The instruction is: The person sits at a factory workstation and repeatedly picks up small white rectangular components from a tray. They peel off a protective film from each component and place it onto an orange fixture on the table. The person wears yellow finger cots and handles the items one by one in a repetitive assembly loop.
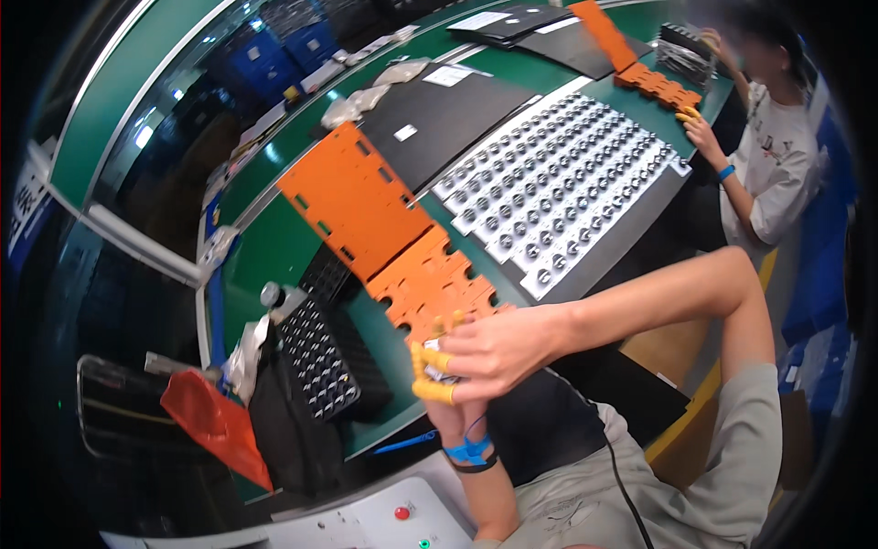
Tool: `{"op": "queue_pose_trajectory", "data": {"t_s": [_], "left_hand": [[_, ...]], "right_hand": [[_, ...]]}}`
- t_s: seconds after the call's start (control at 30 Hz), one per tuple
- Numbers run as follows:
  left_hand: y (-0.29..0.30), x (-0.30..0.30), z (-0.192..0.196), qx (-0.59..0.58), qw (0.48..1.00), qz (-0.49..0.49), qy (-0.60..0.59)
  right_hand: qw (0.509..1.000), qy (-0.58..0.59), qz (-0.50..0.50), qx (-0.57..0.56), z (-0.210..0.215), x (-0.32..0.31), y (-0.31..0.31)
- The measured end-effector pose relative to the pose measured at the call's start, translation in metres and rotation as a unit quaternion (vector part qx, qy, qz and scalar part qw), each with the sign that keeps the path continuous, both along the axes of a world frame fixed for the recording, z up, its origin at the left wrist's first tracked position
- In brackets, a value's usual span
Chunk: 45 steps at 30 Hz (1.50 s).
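My right hand (512, 352) reaches across from the right, its fingers in yellow finger cots closed on a small white-and-dark part (440, 349). Below it is my left hand (446, 417), with a blue wrist strap (470, 451). Most of its fingers are hidden behind the right hand, but it seems to pinch the same small part. Just beyond both hands lies an orange slotted fixture (430, 288), joined to a flat orange plate (357, 201). The fixture's near end is partly covered by my fingers.
White strips (512, 220) carry rows of round black parts on the green bench (265, 240). A black tray (315, 361) with small parts stands left, near a red-orange bag (212, 423). Black sheets (439, 119) lie farther back. A co-worker (773, 156) handles another orange fixture (657, 85).
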<state>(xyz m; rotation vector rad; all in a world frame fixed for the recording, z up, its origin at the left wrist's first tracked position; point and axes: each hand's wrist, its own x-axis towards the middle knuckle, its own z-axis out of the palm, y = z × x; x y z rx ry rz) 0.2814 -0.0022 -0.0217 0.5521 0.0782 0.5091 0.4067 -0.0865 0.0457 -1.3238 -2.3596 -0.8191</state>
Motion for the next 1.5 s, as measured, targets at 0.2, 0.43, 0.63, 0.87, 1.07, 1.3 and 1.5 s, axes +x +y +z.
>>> {"op": "queue_pose_trajectory", "data": {"t_s": [0.2, 0.43, 0.63, 0.87, 1.07, 1.3, 1.5], "left_hand": [[-0.004, -0.017, 0.009, -0.096, 0.993, 0.013, -0.066], [0.014, -0.04, -0.015, -0.153, 0.988, 0.018, -0.032], [0.021, -0.069, -0.023, -0.153, 0.982, 0.094, 0.064], [0.025, -0.076, -0.028, -0.23, 0.969, 0.086, 0.014], [0.027, -0.097, -0.021, -0.231, 0.963, 0.134, 0.028], [0.032, -0.103, -0.006, -0.304, 0.949, 0.086, -0.022], [0.039, -0.1, -0.015, -0.359, 0.931, 0.038, -0.06]], "right_hand": [[0.987, 0.047, -0.129, -0.077, -0.018, -0.032, 0.0], [0.979, 0.138, -0.125, -0.081, -0.011, -0.053, 0.017], [0.927, 0.3, -0.178, -0.135, 0.02, -0.07, 0.057], [0.862, 0.347, -0.322, -0.184, 0.0, -0.107, 0.192], [0.786, 0.242, -0.463, -0.332, 0.026, -0.127, 0.235], [0.737, 0.153, -0.529, -0.393, 0.034, -0.13, 0.256], [0.765, 0.233, -0.463, -0.383, 0.059, -0.11, 0.23]]}}
